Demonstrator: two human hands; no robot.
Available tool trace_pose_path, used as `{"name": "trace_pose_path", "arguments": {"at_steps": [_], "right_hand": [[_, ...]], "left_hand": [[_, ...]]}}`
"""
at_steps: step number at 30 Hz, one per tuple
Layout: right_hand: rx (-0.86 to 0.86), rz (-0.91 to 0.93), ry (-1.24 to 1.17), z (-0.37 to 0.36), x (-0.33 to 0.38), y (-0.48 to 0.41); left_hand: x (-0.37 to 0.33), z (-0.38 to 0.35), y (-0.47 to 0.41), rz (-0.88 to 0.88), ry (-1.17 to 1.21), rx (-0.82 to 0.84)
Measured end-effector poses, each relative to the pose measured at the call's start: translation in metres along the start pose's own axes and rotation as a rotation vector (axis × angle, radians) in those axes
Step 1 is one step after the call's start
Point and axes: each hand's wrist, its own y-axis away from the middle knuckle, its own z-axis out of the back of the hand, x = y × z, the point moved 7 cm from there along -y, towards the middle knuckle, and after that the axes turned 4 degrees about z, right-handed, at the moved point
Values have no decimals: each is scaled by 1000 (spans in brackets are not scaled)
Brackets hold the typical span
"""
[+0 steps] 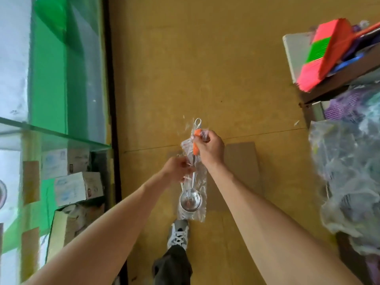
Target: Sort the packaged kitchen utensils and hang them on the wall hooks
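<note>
I hold a packaged metal ladle [190, 200] in a clear plastic sleeve above the yellow floor, bowl end toward me. It has an orange handle grip [196, 144] and a wire hanging loop [197, 122] at the far end. My right hand [208, 149] grips the orange handle near the top of the package. My left hand [178, 169] pinches the plastic and the shaft at the middle. No wall hooks are in view.
A glass display case [51, 128] with green backing stands on the left, small cardboard boxes [78, 187] below it. At right, a shelf holds a pink and green broom [322, 52], with a pile of plastic-wrapped goods [349, 171] beneath. My shoe [178, 235] is below the ladle.
</note>
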Motion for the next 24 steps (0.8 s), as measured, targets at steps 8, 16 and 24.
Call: {"name": "trace_pose_path", "arguments": {"at_steps": [8, 16, 24], "right_hand": [[78, -84, 78, -71, -97, -4], [105, -195, 191, -103, -181, -4], [200, -239, 351, -103, -217, 8]], "left_hand": [[97, -12, -61, 131, 108, 8], [161, -44, -103, 245, 196, 1], [169, -48, -105, 327, 61, -193]]}}
